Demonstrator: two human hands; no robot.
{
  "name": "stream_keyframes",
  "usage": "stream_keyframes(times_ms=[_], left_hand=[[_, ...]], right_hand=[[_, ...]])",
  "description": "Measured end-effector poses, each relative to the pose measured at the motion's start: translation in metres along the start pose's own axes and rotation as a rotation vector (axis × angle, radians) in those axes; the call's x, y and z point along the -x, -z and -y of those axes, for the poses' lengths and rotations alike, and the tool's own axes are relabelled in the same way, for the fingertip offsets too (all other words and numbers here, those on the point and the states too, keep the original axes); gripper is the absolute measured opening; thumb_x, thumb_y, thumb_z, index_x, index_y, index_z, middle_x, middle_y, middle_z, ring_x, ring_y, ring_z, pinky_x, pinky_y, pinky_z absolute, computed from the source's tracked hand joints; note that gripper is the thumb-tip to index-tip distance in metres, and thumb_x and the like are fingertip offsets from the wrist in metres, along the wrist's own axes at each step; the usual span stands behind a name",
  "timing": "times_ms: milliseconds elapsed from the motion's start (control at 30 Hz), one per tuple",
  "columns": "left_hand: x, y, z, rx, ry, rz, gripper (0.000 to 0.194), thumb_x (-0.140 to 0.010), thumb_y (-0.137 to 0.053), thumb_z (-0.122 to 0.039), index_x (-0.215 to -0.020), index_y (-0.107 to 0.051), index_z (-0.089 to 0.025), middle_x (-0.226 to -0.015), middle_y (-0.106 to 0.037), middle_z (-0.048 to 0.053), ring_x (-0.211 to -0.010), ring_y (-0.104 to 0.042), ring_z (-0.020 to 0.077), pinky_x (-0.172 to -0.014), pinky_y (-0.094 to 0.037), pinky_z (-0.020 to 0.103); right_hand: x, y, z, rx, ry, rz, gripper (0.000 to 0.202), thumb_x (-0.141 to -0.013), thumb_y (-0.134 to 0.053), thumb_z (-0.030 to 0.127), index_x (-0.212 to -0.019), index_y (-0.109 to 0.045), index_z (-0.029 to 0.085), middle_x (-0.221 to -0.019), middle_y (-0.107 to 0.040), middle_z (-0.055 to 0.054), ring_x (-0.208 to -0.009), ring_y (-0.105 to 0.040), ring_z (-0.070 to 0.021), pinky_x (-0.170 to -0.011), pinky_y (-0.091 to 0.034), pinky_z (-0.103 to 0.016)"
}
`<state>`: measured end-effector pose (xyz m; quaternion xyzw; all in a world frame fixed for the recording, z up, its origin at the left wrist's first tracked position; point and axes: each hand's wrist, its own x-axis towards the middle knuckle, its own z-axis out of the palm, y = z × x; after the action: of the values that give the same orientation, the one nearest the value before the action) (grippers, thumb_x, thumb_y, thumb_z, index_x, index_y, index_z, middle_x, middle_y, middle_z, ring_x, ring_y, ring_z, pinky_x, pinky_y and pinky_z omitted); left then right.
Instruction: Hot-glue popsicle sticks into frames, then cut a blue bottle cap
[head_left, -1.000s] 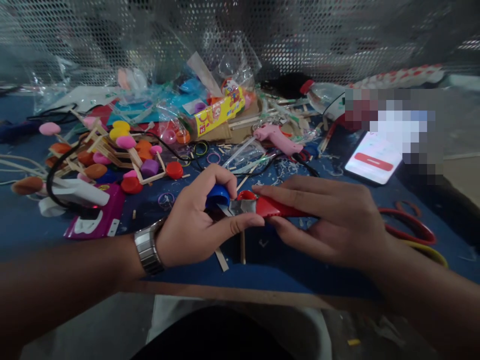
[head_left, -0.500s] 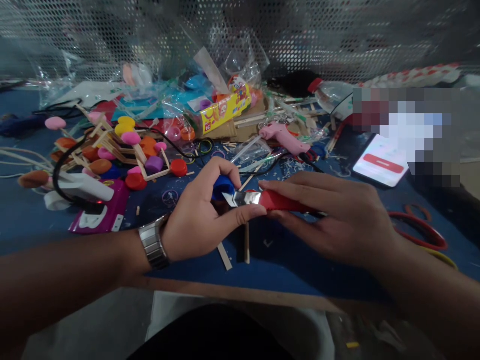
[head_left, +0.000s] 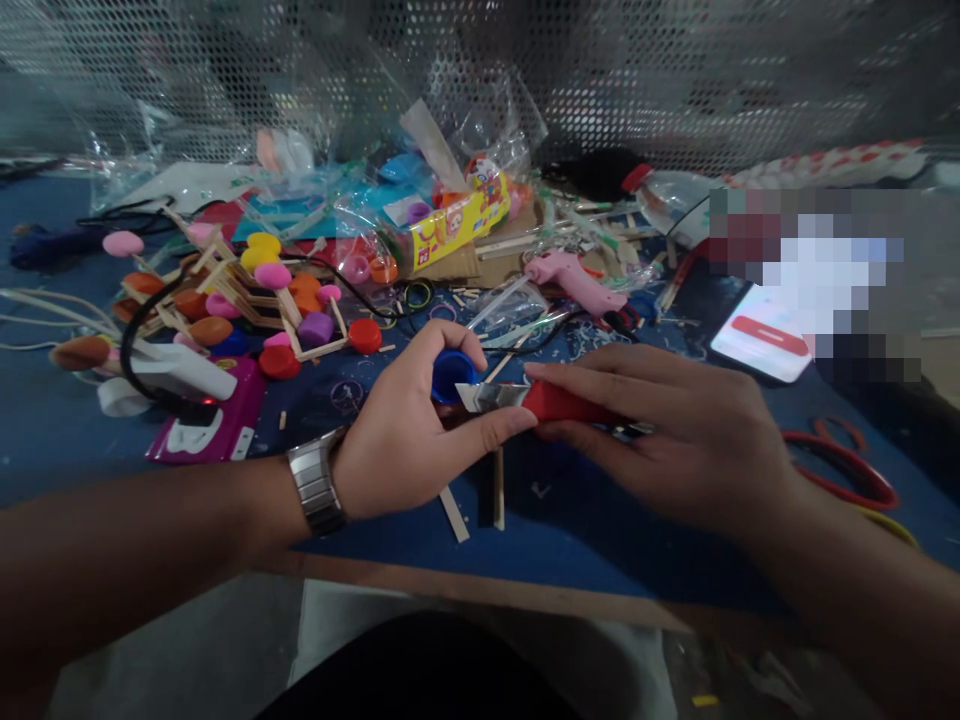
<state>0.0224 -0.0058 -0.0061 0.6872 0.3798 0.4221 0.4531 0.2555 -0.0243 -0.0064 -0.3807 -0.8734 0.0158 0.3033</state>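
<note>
Fingers of my left hand (head_left: 412,430) curl round a small blue cup (head_left: 452,376), whose hollow side shows; my left thumb reaches right to the cutter's front end. My right hand (head_left: 667,425) is closed on a red utility knife (head_left: 566,402). Its metal blade (head_left: 480,396) points left and lies at the cup's near right rim. Whether the edge cuts into the plastic cannot be made out. Below the hands, a flat wooden stick (head_left: 454,515) and a second stick (head_left: 499,490) lie on the blue table (head_left: 600,540).
A stick frame with coloured caps (head_left: 270,300) and a purple power socket (head_left: 206,430) stand left. Behind are a pink glue gun (head_left: 576,280), a yellow packet (head_left: 461,232) and a plastic bottle (head_left: 671,200). Right are a lit phone (head_left: 765,335) and red-handled scissors (head_left: 847,470).
The blue cup has tilted so more of its inside shows. The knife's blade has shifted slightly right with the whole view. Both hands keep their hold.
</note>
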Motion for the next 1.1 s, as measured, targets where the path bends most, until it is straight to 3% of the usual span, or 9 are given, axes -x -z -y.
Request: stream_keyframes(times_ms=[167, 300, 467, 567, 833, 1100], left_hand=[[0.0, -0.001, -0.003, 0.105, 0.096, 0.025, 0.048, -0.069, -0.094, -0.023, -0.091, -0.051, -0.021, -0.075, -0.051, -0.007, -0.05, -0.038, 0.0046, -0.041, -0.03, 0.018], [0.001, -0.003, -0.002, 0.304, 0.196, 0.042, 0.046, -0.074, -0.09, -0.023, -0.096, -0.05, -0.022, -0.065, -0.048, -0.009, -0.05, -0.039, 0.006, -0.044, -0.032, 0.019], [0.002, -0.003, 0.0, 0.586, 0.306, 0.092, 0.029, -0.087, -0.07, -0.02, -0.101, -0.046, -0.023, -0.059, -0.04, -0.013, -0.042, -0.031, 0.0034, -0.044, -0.03, 0.018], [0.0, -0.002, -0.004, 0.683, 0.382, 0.109, 0.026, -0.086, -0.065, -0.019, -0.1, -0.044, -0.024, -0.059, -0.041, -0.012, -0.043, -0.03, 0.0034, -0.042, -0.026, 0.014], [-0.001, 0.001, -0.012, 0.781, 0.426, 0.093, 0.035, -0.078, -0.079, -0.031, -0.097, -0.052, -0.02, -0.064, -0.042, -0.008, -0.051, -0.034, 0.0046, -0.042, -0.029, 0.01], [-0.002, 0.004, -0.009, 0.76, 0.411, 0.15, 0.031, -0.081, -0.074, -0.033, -0.099, -0.051, -0.021, -0.061, -0.042, -0.007, -0.049, -0.032, 0.0054, -0.043, -0.026, 0.013]], right_hand=[[-0.001, 0.002, 0.001, -0.017, -0.012, -0.011, 0.028, -0.095, -0.067, 0.019, -0.122, -0.074, 0.02, -0.1, -0.08, -0.011, -0.088, -0.079, -0.025, -0.079, -0.065, -0.036], [-0.002, 0.003, 0.0, -0.075, -0.051, 0.005, 0.029, -0.098, -0.063, 0.028, -0.124, -0.071, 0.017, -0.099, -0.081, -0.013, -0.084, -0.079, -0.0258, -0.074, -0.065, -0.037], [-0.003, 0.005, -0.004, -0.114, -0.143, 0.004, 0.027, -0.102, -0.055, 0.03, -0.12, -0.073, 0.021, -0.099, -0.083, -0.01, -0.083, -0.081, -0.0266, -0.071, -0.065, -0.037], [-0.002, 0.006, -0.004, -0.125, -0.159, 0.005, 0.028, -0.103, -0.053, 0.032, -0.121, -0.074, 0.026, -0.102, -0.084, -0.008, -0.084, -0.081, -0.0276, -0.067, -0.065, -0.037], [-0.005, 0.004, -0.001, -0.208, -0.11, 0.016, 0.024, -0.103, -0.053, 0.027, -0.114, -0.073, 0.023, -0.097, -0.083, -0.005, -0.077, -0.079, -0.0211, -0.068, -0.063, -0.032], [-0.003, 0.005, -0.001, -0.191, -0.098, -0.004, 0.023, -0.101, -0.056, 0.031, -0.117, -0.071, 0.025, -0.095, -0.081, -0.005, -0.074, -0.077, -0.0204, -0.068, -0.061, -0.031]])
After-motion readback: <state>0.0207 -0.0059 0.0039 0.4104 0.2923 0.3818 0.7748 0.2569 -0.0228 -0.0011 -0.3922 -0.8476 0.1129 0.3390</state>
